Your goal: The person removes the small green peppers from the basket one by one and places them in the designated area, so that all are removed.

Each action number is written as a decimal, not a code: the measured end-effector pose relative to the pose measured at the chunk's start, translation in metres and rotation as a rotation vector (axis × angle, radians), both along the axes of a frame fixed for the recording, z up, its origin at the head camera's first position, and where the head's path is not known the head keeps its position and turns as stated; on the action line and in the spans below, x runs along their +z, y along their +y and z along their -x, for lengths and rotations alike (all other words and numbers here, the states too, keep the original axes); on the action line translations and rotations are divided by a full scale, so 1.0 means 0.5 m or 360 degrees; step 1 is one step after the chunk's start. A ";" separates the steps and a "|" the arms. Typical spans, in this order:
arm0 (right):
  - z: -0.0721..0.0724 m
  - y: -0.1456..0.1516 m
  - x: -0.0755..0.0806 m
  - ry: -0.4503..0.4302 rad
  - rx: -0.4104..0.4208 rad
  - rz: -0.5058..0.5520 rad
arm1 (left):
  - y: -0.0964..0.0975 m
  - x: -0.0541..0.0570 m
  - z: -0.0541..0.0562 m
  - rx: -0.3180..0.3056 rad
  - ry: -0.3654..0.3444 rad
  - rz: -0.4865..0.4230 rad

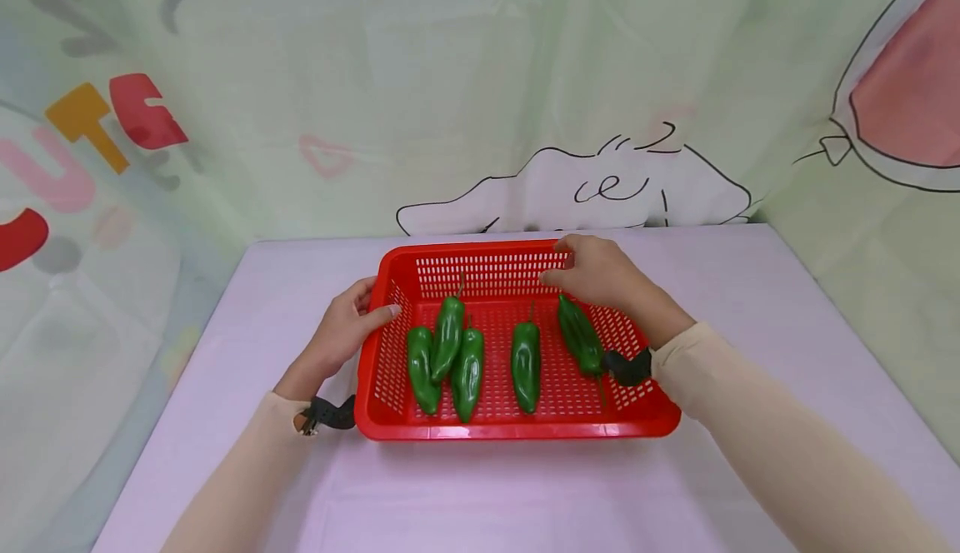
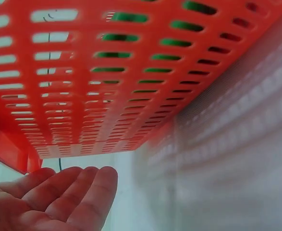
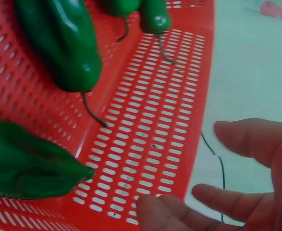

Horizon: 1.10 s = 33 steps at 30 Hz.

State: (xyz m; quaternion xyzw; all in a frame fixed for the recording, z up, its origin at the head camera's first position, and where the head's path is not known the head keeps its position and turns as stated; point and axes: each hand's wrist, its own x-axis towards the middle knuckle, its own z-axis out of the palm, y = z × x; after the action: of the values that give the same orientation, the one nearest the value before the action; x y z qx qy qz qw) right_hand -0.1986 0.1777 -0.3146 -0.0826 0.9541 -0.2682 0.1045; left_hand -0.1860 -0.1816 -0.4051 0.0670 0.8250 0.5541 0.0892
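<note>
A red plastic basket (image 1: pixel 525 430) with slotted walls stands on the table, holding several long green peppers with stems. Three of them, among them this pepper (image 1: pixel 467 374), lie close together on the left. One pepper (image 1: pixel 526 368) lies apart near the middle; another pepper (image 1: pixel 579 336) slants near the right wall. My left hand (image 1: pixel 348 328) is at the left rim, thumb over it, with straight fingers (image 2: pixel 90 197) along the outside. My right hand (image 1: pixel 596 270) is over the far right corner, thumb and fingers spread; its fingertips (image 3: pixel 153 209) overlap the slotted wall in the right wrist view.
The table (image 1: pixel 465 495) has a pale lilac cover. Behind it hangs a light green printed cloth (image 1: pixel 450 103) with letters, line drawings and a balloon. A dark strap (image 1: pixel 628 367) is on the right wrist, another strap (image 1: pixel 333 413) on the left.
</note>
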 end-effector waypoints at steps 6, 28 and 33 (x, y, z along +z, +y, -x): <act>0.004 0.001 -0.023 -0.0111 0.0055 -0.0247 | 0.003 -0.009 -0.004 0.0016 0.0026 -0.0007; 0.003 -0.013 -0.079 -0.0474 0.0118 -0.0467 | 0.005 -0.029 -0.015 0.0134 -0.0090 -0.0304; -0.001 -0.012 -0.091 -0.0490 0.0117 -0.0480 | 0.008 -0.030 -0.014 0.0124 -0.0097 -0.0326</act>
State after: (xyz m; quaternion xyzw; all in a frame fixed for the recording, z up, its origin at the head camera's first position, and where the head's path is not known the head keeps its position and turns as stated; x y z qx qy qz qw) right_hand -0.1983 0.1715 -0.3599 -0.0588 0.9525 -0.1279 0.2699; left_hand -0.1790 -0.1774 -0.4198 0.0268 0.7628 0.6404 0.0854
